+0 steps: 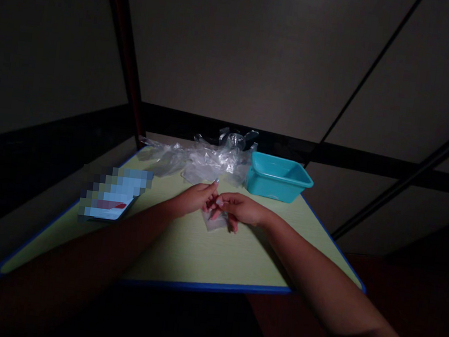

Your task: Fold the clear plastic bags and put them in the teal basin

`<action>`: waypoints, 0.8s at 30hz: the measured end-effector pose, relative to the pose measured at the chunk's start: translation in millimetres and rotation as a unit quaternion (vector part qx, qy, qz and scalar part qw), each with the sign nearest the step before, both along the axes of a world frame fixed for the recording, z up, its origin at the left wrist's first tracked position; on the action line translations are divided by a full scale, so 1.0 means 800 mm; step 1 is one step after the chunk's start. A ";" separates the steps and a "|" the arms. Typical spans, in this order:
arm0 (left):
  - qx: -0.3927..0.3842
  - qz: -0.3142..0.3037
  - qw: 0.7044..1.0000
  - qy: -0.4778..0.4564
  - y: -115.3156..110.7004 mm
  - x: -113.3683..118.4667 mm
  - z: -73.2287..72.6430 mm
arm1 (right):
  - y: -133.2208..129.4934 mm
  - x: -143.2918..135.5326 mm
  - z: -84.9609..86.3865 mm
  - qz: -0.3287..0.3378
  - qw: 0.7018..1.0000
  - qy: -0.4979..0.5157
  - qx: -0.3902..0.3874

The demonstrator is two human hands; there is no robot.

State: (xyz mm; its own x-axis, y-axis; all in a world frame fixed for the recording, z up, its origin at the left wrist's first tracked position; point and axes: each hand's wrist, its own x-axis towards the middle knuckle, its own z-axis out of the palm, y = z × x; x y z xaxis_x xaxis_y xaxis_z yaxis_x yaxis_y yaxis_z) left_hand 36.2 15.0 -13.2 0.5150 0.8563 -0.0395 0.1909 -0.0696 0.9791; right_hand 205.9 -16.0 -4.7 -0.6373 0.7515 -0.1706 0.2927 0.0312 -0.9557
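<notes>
My left hand and my right hand meet over the middle of the table. Between and just below their fingertips is a small clear plastic bag. My left fingers are curled at its upper edge, with the thumb pointing up. Thumb and forefinger of my right hand pinch close to the same edge, while its other fingers hang loosely in front of the bag. The exact grip is partly hidden by the fingers, and the dim light blurs small details.
Crumpled clear plastic bags are heaped along the back of the pale green table. A turquoise plastic basket stands at the back right. At the left lies a tablet-like device with a lit, pixelated screen. Panelled walls border the table's far side.
</notes>
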 end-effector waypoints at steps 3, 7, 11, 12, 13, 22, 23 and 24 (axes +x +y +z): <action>-0.006 0.007 1.000 -0.003 0.000 0.001 -0.001 | 0.000 0.000 0.000 -0.001 1.000 0.000 -0.003; -0.007 0.013 1.000 -0.003 0.000 0.001 0.000 | 0.000 0.001 0.001 0.005 1.000 0.003 -0.001; -0.008 0.004 1.000 -0.004 0.000 0.000 -0.001 | 0.000 0.001 0.001 0.023 1.000 -0.002 -0.015; -0.005 0.000 1.000 -0.005 0.001 0.000 -0.002 | 0.001 0.000 0.001 0.019 1.000 0.000 -0.015; 0.001 -0.003 1.000 -0.005 0.002 -0.001 -0.003 | 0.001 0.000 0.000 0.008 1.000 0.005 -0.009; 0.013 0.004 1.000 0.001 0.003 0.000 -0.005 | -0.001 -0.003 0.004 -0.001 1.000 -0.009 0.020; 0.013 0.000 1.000 0.001 0.003 0.000 -0.004 | -0.002 -0.003 0.005 -0.002 1.000 -0.003 0.022; 0.013 -0.006 1.000 0.001 0.003 0.000 -0.005 | -0.002 -0.003 0.005 -0.006 1.000 0.004 0.024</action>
